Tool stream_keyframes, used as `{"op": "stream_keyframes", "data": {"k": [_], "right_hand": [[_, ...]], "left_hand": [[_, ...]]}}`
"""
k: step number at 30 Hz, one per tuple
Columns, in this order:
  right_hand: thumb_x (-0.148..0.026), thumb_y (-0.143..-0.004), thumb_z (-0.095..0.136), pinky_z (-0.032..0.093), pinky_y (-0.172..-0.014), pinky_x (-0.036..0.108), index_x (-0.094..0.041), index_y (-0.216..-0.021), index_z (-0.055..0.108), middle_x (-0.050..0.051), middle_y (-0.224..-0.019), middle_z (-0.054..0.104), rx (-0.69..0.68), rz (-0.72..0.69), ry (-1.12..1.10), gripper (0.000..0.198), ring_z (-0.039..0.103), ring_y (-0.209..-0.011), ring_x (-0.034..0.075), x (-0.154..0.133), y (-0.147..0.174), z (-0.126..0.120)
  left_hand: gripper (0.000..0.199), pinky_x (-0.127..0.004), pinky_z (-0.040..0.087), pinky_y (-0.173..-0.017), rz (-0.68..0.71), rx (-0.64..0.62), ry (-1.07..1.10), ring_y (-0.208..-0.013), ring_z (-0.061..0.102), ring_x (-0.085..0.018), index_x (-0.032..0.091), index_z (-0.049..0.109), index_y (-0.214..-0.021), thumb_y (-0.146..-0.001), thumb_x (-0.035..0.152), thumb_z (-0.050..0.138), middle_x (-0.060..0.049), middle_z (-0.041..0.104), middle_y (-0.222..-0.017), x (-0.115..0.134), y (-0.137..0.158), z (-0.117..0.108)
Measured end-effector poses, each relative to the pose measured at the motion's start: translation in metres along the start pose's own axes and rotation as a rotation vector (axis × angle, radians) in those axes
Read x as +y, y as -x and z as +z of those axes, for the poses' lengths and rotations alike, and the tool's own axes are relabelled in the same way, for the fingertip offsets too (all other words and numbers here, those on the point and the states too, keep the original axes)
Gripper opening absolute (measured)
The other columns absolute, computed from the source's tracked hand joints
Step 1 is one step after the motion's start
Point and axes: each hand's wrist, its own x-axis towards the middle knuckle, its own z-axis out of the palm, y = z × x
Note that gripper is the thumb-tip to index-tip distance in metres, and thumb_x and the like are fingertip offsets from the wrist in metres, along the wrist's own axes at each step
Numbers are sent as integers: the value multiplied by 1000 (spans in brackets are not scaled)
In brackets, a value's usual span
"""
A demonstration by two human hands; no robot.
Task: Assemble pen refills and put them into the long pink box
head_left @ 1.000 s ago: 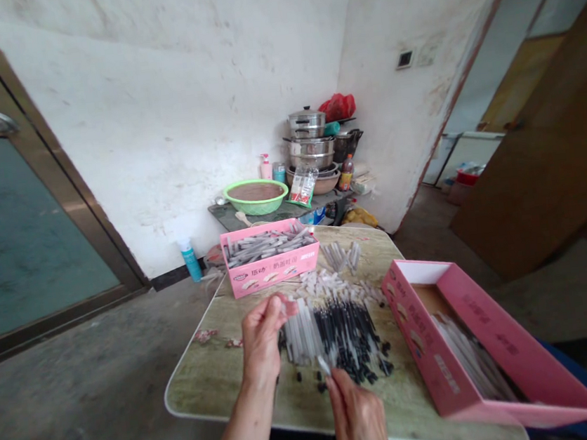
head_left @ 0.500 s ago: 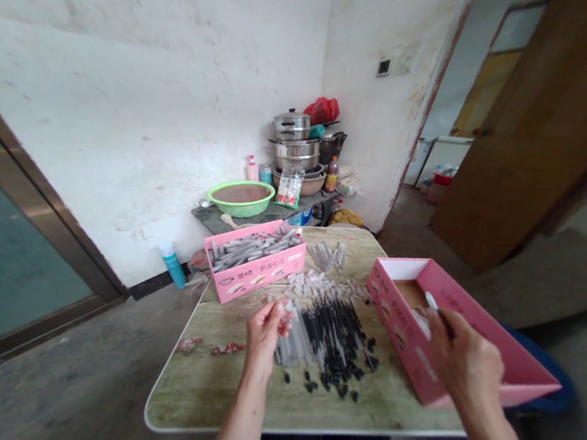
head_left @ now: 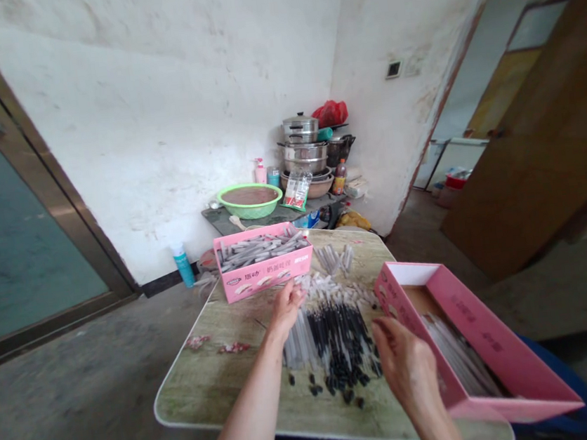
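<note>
My left hand (head_left: 287,310) pinches at the edge of a pile of small clear-white pieces (head_left: 319,285); what its fingertips hold, if anything, is too small to make out. My right hand (head_left: 405,359) is curled closed between the slim black pen-like sticks (head_left: 334,325) and the right pink box (head_left: 423,332); its grip is hidden. Clear tubes (head_left: 300,343) lie side by side, left of the black sticks. Loose small black caps (head_left: 347,383) are scattered at the sticks' near ends. Long whitish tubes (head_left: 460,353) rest inside the right box.
Another pink box (head_left: 269,283), full of greyish tubes, stands at the table's back left. More clear tubes (head_left: 335,259) lie behind the white pieces. Beyond the table (head_left: 211,385), a low shelf carries a green basin (head_left: 251,211) and stacked steel pots (head_left: 304,152).
My right hand has moved left out of the right box, and the whitish stick it held is no longer visible in it. My left hand has shifted forward and right to the white pieces.
</note>
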Motion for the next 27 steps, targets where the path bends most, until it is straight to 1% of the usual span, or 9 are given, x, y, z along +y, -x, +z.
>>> {"op": "stream_keyframes", "data": {"k": [2,5,9,13,17,21,22,24,27], "right_hand": [[-32,-91,40,44,-63,25,-20,-96,67,7,-82,74,-147,-47,7,30,70,-75,22,-15,4,22],[-27,-91,44,42,-62,22,-22,-95,64,5,-79,74,-311,-69,95,21,70,-77,19,-35,6,56],[-25,-87,52,44,-64,23,-19,-92,64,8,-79,73,-368,-61,141,14,70,-78,21,-56,1,93],[-22,-86,50,46,-68,27,-12,-94,64,15,-83,72,-375,-10,149,18,69,-80,24,-67,-6,113],[-21,-83,50,46,-71,29,-12,-86,65,17,-85,71,-367,54,92,18,68,-85,25,-67,-12,117],[-24,-81,48,44,-65,26,-15,-76,64,12,-75,70,-353,99,-88,19,67,-78,22,-63,-12,106],[-26,-82,47,44,-62,24,-16,-75,63,10,-71,69,-359,96,-160,20,66,-73,20,-61,-9,101],[-32,-83,45,41,-52,20,-16,-73,60,4,-60,63,-393,85,-310,24,60,-57,15,-59,-1,92],[-42,-85,42,31,-35,17,-18,-70,54,-6,-40,44,-490,99,-536,31,38,-33,8,-53,17,80]], "left_hand": [[53,-41,53,-84,67,38,15,-91,68,-26,12,62,-114,-69,39,72,-17,68,-106,4,5,-8],[54,-41,54,-81,158,133,-1,-84,69,-26,10,62,-115,-72,42,69,-16,69,-101,11,20,-27],[48,-36,56,-76,188,201,-49,-81,70,-23,11,64,-109,-73,43,68,-14,71,-96,21,43,-51],[47,-34,56,-73,160,265,-66,-78,70,-23,10,66,-104,-71,44,70,-14,72,-93,25,55,-63],[45,-34,56,-73,146,275,-75,-77,69,-22,9,66,-104,-74,43,67,-14,72,-94,21,57,-66],[47,-33,56,-71,113,241,-53,-79,69,-22,10,65,-106,-74,44,68,-14,71,-95,19,61,-59],[49,-32,55,-71,90,226,-41,-79,69,-22,11,66,-106,-72,45,69,-14,72,-95,19,63,-56],[52,-32,55,-71,26,168,-5,-80,69,-23,11,66,-108,-71,48,69,-15,72,-96,22,68,-49],[53,-33,53,-74,-111,16,106,-85,69,-24,12,65,-109,-73,51,67,-16,71,-99,30,77,-36]]}}
